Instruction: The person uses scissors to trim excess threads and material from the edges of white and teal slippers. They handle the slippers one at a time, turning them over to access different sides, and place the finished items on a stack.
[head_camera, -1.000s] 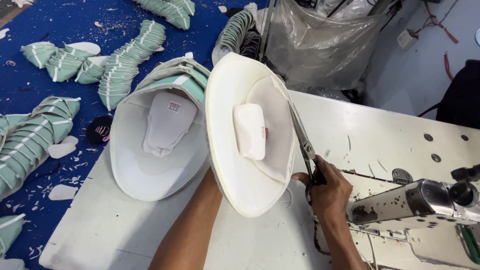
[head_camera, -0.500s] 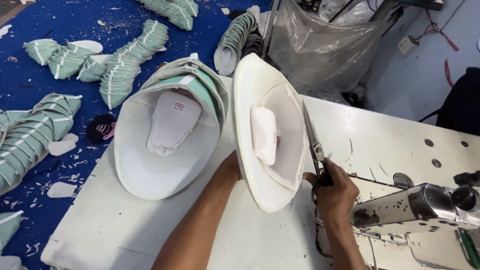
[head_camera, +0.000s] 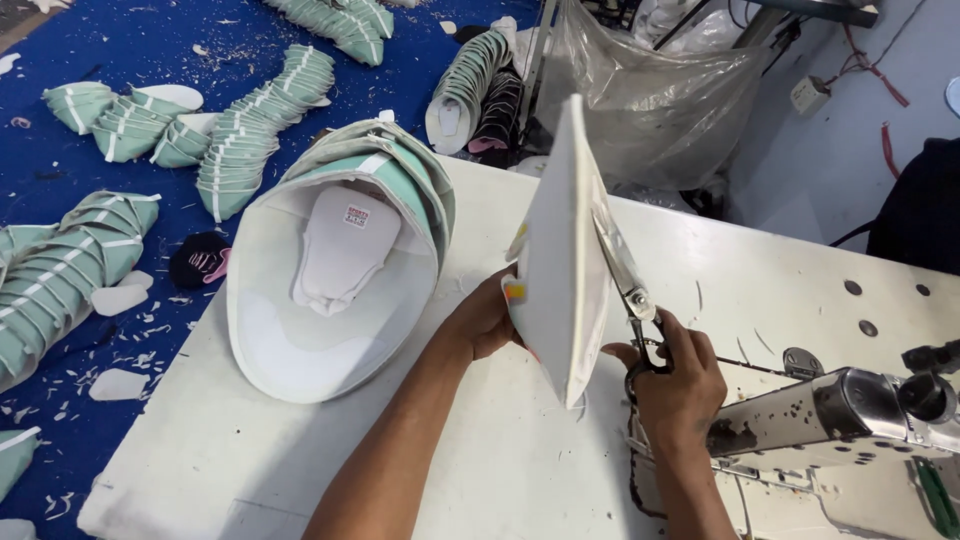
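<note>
My left hand (head_camera: 487, 318) grips a white padded shoe-upper piece (head_camera: 560, 250) from behind and holds it upright, edge-on to the camera. In my right hand (head_camera: 672, 375) are metal scissors (head_camera: 622, 262), their blades lying along the piece's right edge. A nested stack of matching white and mint-green pieces (head_camera: 335, 265) rests on the white table (head_camera: 240, 440) to the left of my left forearm.
A sewing machine head (head_camera: 835, 420) sits at the right on the table. A clear plastic bag (head_camera: 655, 100) hangs behind the table. Several stacks of mint-green pieces (head_camera: 255, 130) and white scraps lie on the blue floor (head_camera: 130, 50) at the left.
My left hand has turned the white piece from face-on to edge-on. The scissors stay along its right edge, and the view has shifted slightly.
</note>
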